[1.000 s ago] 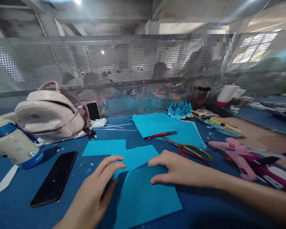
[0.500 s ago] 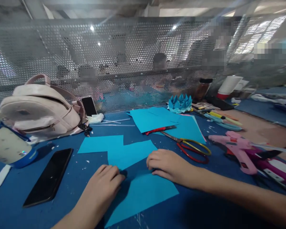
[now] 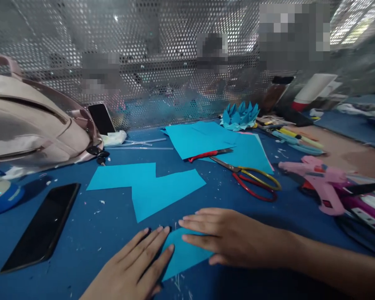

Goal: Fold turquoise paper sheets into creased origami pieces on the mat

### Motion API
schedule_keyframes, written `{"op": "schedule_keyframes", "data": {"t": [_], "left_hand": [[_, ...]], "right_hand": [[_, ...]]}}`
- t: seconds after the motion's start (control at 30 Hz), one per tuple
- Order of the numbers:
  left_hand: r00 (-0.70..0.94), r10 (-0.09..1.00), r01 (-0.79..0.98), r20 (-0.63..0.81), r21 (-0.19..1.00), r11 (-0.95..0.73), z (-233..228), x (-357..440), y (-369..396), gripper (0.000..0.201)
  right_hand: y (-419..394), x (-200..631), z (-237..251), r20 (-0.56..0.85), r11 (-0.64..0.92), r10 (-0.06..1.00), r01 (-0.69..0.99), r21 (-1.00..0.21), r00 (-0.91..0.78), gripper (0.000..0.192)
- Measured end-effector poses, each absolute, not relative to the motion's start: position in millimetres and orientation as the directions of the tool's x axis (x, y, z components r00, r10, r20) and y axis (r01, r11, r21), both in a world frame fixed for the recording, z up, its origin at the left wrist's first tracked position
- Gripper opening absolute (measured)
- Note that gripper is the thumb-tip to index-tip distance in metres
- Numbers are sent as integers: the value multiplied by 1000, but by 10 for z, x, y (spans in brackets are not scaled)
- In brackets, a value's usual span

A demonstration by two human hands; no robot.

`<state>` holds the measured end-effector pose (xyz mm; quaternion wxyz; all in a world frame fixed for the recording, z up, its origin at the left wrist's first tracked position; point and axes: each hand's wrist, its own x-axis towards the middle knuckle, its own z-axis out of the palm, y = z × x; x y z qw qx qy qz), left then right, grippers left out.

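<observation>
A blue sheet of paper lies on the blue table in front of me, partly hidden under my hands; it looks folded over. My left hand rests flat at its left edge, fingers stretched out. Across its upper right part lies my right hand, palm down with the fingers extended. Just beyond are two overlapping blue paper pieces, lying flat and touched by neither hand.
Red-and-yellow-handled scissors lie by a stack of blue paper with a blue paper flower behind. A pink glue gun is right. At left are a black phone and a pale backpack.
The sheet under my hands now shows a smaller area, as if folded over. My fingers have gone from curled at its upper edge to lying flat on it. The view has tilted down.
</observation>
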<state>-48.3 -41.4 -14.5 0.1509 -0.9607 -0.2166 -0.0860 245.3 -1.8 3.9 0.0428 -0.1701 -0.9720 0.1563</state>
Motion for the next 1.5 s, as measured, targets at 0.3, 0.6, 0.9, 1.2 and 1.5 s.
{"op": "schedule_keyframes", "data": {"t": [0.3, 0.6, 0.9, 1.2, 1.5], "left_hand": [[884, 419, 398, 209, 134, -908, -121, -609, -303, 45], [909, 409, 376, 85, 258, -890, 11, -661, -235, 48], [935, 346, 326, 83, 187, -926, 56, -642, -207, 43], [935, 339, 316, 103, 190, -930, 31, -641, -241, 44], [931, 337, 320, 137, 134, -938, -31, -655, -268, 41]], "right_hand": [[-16, 2458, 70, 99, 900, 327, 278, -336, -940, 41], [21, 2447, 67, 119, 880, 332, 262, -396, -936, 43], [20, 2440, 76, 124, 873, 340, 263, -411, -932, 43], [23, 2449, 64, 97, 878, 330, 268, -397, -939, 42], [25, 2456, 49, 109, 902, 309, 255, -348, -945, 38]]}}
